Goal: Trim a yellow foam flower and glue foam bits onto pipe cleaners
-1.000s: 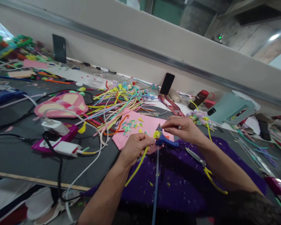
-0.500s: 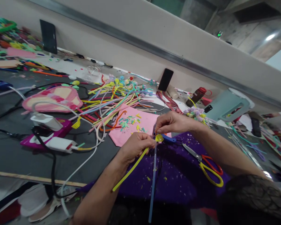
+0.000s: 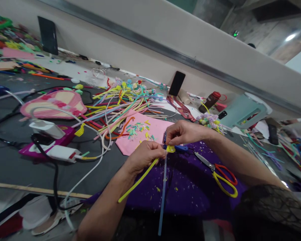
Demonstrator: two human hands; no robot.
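Observation:
My left hand (image 3: pixel 149 154) is closed in a pinch on a fuzzy yellow pipe cleaner (image 3: pixel 137 182), whose long end slants down to the left. My right hand (image 3: pixel 182 133) meets it with thumb and finger pressed together at a small yellow curled piece (image 3: pixel 171 149). Below the fingertips a translucent glue stick (image 3: pixel 163 194) hangs toward me. Behind the hands lies a blue tool (image 3: pixel 181 148), perhaps a glue gun, mostly hidden. Scissors (image 3: pixel 219 172) with red and yellow handles rest on the purple cloth (image 3: pixel 188 187), right of the hands.
A pink sheet (image 3: pixel 121 144) bears cut green and yellow bits. Beyond it lies a pile of coloured pipe cleaners (image 3: pixel 130 97). A magenta power strip (image 3: pixel 37 150) with white plugs and cables is at left. A phone (image 3: pixel 177 83) leans at the back, near a bottle (image 3: pixel 210 101).
The view has shifted slightly. Both hands keep their pinch, and the yellow curled piece appears slightly turned between the fingertips.

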